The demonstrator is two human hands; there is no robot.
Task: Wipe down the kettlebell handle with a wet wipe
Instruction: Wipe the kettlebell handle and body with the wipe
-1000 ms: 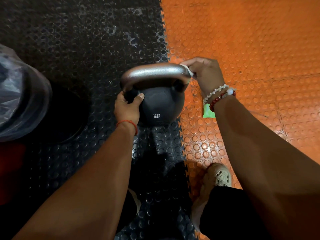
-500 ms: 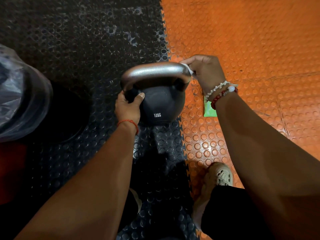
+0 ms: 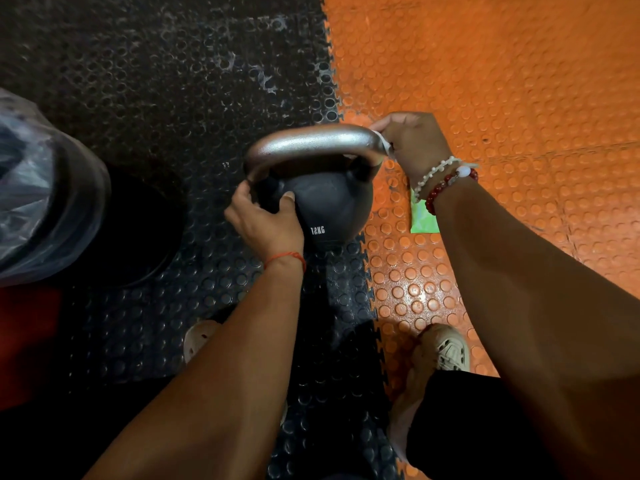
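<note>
A black kettlebell [image 3: 329, 206] marked 12KG stands on the studded floor where the black and orange mats meet. Its silver handle [image 3: 311, 145] arches over the top. My left hand [image 3: 266, 223] grips the left base of the handle and the ball's shoulder, thumb on the ball. My right hand [image 3: 412, 143] pinches a white wet wipe [image 3: 383, 143] against the right bend of the handle. Most of the wipe is hidden under my fingers.
A green wipe packet [image 3: 420, 216] lies on the orange mat [image 3: 502, 81] behind my right wrist. At the left stands a bin with a clear plastic liner [image 3: 38, 188]. My two feet in light shoes [image 3: 446, 351] are below the kettlebell.
My right hand with the wipe has stayed at the right bend of the handle, shifting only slightly. The left hand keeps its grip.
</note>
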